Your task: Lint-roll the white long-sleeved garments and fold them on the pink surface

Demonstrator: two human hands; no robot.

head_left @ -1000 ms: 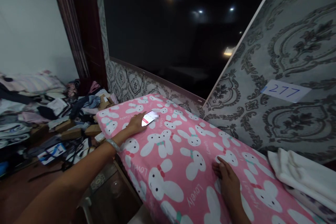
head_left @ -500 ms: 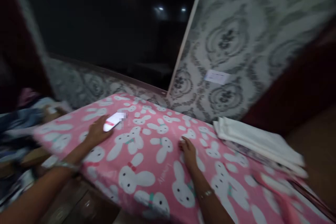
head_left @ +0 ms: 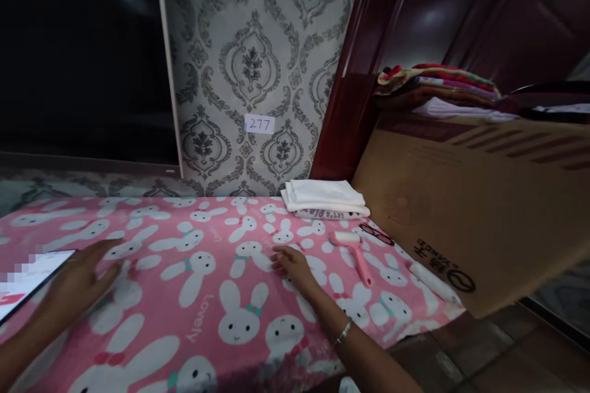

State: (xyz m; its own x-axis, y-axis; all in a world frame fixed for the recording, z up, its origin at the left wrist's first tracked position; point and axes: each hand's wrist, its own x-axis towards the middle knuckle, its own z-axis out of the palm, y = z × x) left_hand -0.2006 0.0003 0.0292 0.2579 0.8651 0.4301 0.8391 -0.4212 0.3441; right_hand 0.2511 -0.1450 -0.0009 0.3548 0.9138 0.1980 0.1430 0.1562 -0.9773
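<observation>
On a pink cloth printed with white rabbits, a phone with a lit screen is at the left edge, partly pixelated. My left hand is just right of the phone, thumb and fingers apart, nothing between them. Part of the phone's edge is hidden behind this hand. Over the middle of the cloth hovers or rests my right hand, fingers loosely spread and holding nothing; whether it touches the cloth I cannot tell. A pink-handled lint roller lies to its right.
Folded white cloths sit at the back by the wall. Glasses and a white roll lie near the right edge. A large cardboard box stands at right, with folded clothes above. A dark screen is at left.
My view has swung right, bringing the lint roller, glasses and box into clear sight. The left hand has come off the phone, which now lies to its left.
</observation>
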